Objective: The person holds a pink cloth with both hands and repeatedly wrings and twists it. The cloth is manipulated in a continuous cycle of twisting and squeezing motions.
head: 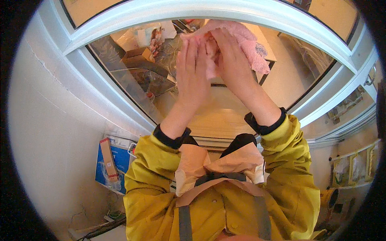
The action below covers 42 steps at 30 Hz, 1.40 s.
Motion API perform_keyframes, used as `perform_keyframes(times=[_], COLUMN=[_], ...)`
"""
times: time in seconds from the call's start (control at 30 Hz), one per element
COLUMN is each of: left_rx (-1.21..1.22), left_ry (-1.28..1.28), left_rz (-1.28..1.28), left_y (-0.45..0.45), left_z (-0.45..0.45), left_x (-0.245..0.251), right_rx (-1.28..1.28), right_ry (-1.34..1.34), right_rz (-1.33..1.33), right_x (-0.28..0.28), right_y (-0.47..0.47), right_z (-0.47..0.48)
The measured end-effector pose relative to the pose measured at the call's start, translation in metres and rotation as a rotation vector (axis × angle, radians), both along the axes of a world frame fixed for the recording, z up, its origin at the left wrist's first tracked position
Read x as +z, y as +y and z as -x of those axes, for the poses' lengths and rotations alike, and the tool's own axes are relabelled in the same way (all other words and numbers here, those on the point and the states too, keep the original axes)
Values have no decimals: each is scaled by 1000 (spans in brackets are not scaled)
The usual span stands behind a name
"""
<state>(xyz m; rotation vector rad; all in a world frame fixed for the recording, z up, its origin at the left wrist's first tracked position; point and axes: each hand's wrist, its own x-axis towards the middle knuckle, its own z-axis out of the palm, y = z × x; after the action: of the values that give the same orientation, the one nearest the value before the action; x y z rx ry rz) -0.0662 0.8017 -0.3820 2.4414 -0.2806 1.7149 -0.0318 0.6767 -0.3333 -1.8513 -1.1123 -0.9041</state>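
A pink fuzzy cloth (241, 36) lies against the glass pane (289, 69) of a white-framed window or door. My left hand (194, 63) is flat on the cloth's left part, fingers extended upward. To its right, my right hand (230, 55) also rests on the cloth, fingers stretched up and bent slightly inward. Part of the cloth hangs loose to the right of my right hand. Between the two hands, folds of cloth and a reddish-brown patch show; whether that patch is a reflection is unclear. Both sleeves are yellow with black cuffs.
The white frame (193, 13) curves around the glass. Behind the pane are an open cardboard box (137, 55), plastic wrapping and a table. At lower left, a blue box (122, 159) stands by the wall with a narrow cardboard piece (108, 159) on it. A metal handle (371, 75) is at right.
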Motion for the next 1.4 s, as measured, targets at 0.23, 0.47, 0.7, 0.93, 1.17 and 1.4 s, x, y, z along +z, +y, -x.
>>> perform_keyframes(times=[0.23,0.47,0.7,0.93,1.17,1.4], left_rx=[-60,-106,-149,-95,-58,264], left_ry=[78,232,188,182,215,180], left_rz=[360,449,368,231,407,165], left_y=[22,31,33,28,26,55], left_z=[12,10,13,26,42,42], left_x=[-14,-61,-64,-81,-63,2], right_rx=[-74,-137,-149,-48,54,-394], right_ry=[-2,-363,-420,-334,21,-463], right_rz=[18,86,124,171,118,94], right_x=[-23,-60,-64,-104,-85,-23], right_y=[18,18,18,13,21,28], right_z=[-2,-4,-9,-10,9,8])
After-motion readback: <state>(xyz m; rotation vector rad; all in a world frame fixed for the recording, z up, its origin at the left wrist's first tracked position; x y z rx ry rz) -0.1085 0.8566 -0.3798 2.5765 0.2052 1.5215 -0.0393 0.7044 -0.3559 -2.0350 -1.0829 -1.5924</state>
